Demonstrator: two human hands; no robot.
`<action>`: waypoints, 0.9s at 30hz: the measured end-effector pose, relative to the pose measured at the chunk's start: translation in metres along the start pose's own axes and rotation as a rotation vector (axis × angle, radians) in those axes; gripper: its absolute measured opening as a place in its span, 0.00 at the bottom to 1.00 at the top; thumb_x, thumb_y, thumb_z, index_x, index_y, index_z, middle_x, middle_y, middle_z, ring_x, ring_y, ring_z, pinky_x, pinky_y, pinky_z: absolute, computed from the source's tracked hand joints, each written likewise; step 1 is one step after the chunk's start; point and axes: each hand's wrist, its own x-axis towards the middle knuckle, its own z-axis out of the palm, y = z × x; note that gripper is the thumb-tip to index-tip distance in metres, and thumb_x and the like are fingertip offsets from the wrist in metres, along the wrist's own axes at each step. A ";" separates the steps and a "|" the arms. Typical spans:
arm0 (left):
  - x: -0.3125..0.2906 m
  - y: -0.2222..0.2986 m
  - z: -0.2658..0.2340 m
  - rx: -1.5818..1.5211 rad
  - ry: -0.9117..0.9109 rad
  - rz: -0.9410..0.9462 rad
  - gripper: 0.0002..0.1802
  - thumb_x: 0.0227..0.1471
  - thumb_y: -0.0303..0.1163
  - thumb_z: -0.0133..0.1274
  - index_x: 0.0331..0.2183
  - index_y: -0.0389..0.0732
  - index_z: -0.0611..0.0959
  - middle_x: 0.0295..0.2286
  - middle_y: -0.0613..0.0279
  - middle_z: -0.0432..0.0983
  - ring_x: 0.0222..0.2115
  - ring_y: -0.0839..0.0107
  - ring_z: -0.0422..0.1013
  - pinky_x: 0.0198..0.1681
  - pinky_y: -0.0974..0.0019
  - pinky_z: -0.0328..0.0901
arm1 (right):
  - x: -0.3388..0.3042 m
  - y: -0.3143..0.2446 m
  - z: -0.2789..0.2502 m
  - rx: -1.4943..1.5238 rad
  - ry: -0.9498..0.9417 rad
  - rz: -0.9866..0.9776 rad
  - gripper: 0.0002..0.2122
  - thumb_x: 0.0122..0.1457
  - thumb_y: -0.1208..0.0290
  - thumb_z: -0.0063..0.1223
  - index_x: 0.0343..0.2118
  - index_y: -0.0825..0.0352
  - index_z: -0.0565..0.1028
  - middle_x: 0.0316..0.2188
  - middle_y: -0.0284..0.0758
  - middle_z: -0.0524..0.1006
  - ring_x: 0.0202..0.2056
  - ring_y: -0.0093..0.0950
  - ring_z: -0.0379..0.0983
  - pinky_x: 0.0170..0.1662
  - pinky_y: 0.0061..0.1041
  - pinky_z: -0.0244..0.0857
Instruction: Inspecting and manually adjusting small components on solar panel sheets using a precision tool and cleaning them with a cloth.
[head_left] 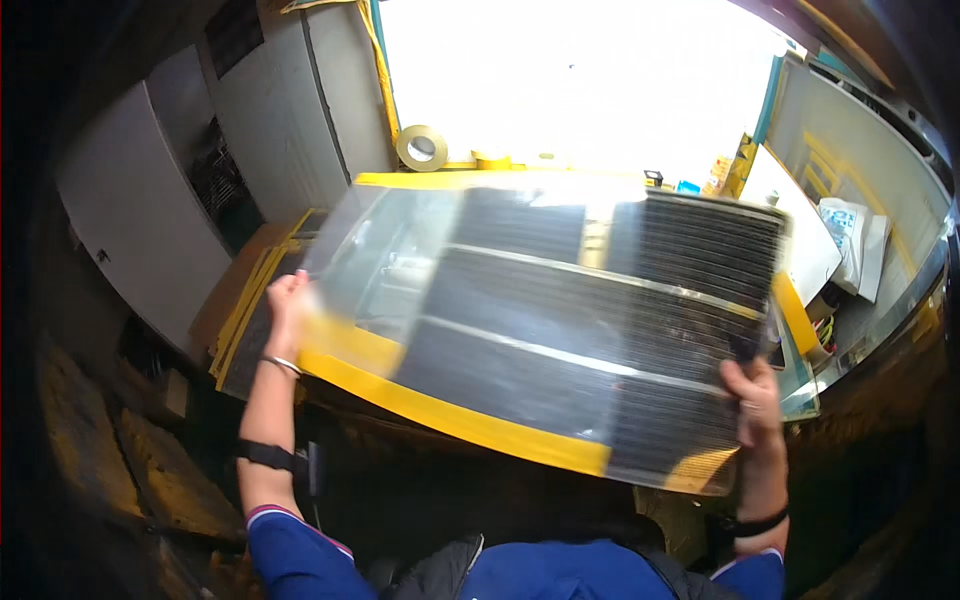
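Note:
A wide, thin see-through sheet with dark, finely lined panels is spread before me, tilted and smeared by motion. Two pale bands run across it, and its right part looks darker. My right hand grips the sheet's right edge near the lower corner, thumb on top. At the opposite end, my left hand is closed at the clear left edge; blur partly hides its fingertips. Beneath the sheet, a work table with a yellow-taped border shows through.
Along the table's far side, a tape roll stands upright beside a smaller yellow roll, before a very bright window. Dark, yellow-edged panels lean at the left. A white plastic packet lies at the right.

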 end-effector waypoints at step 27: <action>-0.074 0.201 0.124 0.441 -0.330 1.109 0.42 0.40 0.42 0.64 0.54 0.41 0.63 0.51 0.47 0.63 0.53 0.53 0.60 0.56 0.55 0.56 | -0.060 -0.037 -0.126 -0.072 0.240 -0.126 0.19 0.55 0.80 0.48 0.51 0.70 0.63 0.48 0.39 0.69 0.45 0.29 0.70 0.47 0.27 0.65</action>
